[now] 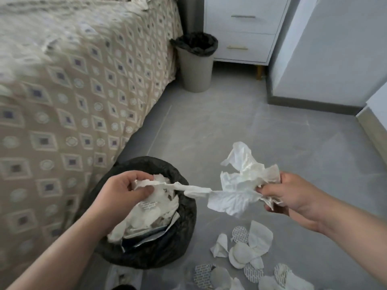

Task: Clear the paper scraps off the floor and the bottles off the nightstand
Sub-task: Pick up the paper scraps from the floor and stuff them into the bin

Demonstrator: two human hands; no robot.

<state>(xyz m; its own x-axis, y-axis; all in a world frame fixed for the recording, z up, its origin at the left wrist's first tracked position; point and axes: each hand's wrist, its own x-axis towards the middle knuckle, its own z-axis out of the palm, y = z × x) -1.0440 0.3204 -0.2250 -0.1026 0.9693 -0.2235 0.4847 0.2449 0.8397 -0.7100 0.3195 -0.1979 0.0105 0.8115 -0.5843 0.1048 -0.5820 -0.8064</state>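
A crumpled white paper scrap is stretched between both my hands above the grey floor. My right hand grips its bunched end at the right. My left hand pinches its twisted tail over a near bin with a black liner, which holds more white scraps. Several paper scraps and round printed pads lie on the floor below my right hand. The white nightstand stands at the far end; its top and any bottles are out of view.
A bed with a patterned beige cover runs along the left. A second beige bin with a black liner stands by the nightstand. A white wall corner with a grey skirting juts out on the right.
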